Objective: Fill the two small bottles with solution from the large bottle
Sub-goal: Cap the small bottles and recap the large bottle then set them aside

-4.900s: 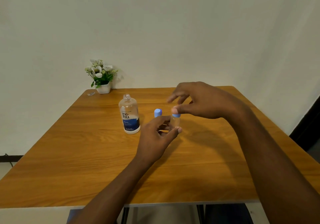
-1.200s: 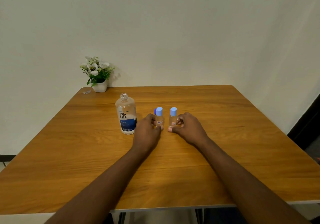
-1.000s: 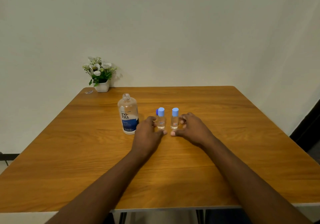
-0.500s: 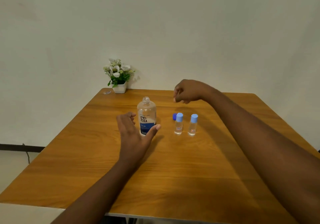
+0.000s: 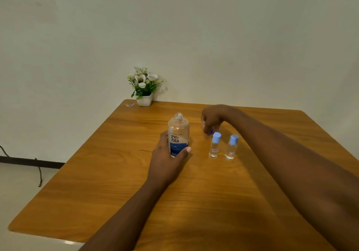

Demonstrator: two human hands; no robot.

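At the smooth wooden counter: my left hand, open half a second ago, now wraps its grip round the large bottle, which is clear, round-shouldered plastic with a bare threaded neck. My right hand has dropped, fingers curled, onto the dark blue cap behind the two small bottles (both capped pale blue, holding clear liquid). Blur hides whether that grip has closed. Filling looks done; recapping the big one likely remains.
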